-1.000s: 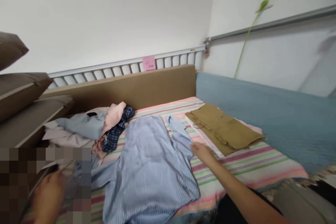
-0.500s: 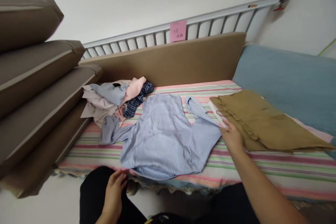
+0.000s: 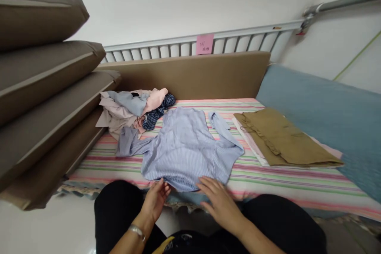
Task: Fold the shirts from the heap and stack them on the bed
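A light blue striped shirt lies spread on the striped bed sheet, both sleeves out to the sides. Its left sleeve reaches the clothes pile, while its right sleeve bends up and away from me. My left hand is by the shirt's near edge, fingers loosely curled but apart, with no cloth seen in them. Over the near edge farther right is my right hand, palm down with fingers spread. Its fingertips overlap the cloth; whether they press on it I cannot tell.
Crumpled clothes lie at the left beside stacked brown cushions. Folded olive clothing rests on paler cloth at the right, near a blue cushion. A brown board runs along the back under a pink note.
My right hand has left the shirt's right sleeve and come to its near edge. My left hand has moved right, from my knee to the shirt. The view has shifted slightly.
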`<state>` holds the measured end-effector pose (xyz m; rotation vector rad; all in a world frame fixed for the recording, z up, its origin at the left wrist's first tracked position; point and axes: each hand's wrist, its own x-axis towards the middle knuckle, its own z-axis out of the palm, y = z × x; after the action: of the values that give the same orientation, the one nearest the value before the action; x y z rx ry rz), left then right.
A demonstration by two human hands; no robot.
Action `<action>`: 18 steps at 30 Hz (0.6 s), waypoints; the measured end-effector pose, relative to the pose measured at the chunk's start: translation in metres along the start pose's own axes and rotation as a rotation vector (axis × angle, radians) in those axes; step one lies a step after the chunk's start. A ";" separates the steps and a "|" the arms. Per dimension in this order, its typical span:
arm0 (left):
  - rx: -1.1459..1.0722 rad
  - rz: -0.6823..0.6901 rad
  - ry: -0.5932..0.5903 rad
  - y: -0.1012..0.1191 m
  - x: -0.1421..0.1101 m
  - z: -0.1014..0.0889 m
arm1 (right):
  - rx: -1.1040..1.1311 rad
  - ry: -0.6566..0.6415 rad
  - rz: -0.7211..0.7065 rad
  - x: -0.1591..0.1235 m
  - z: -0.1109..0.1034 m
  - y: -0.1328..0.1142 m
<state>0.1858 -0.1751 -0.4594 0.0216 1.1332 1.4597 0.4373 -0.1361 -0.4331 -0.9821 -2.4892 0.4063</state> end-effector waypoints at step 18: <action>0.210 0.017 -0.080 0.004 0.002 0.001 | 0.483 -0.229 0.308 0.079 -0.021 0.019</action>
<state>0.1826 -0.1722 -0.4571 0.2343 1.2179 1.3373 0.4066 -0.0650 -0.4002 -1.1549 -2.2533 1.2124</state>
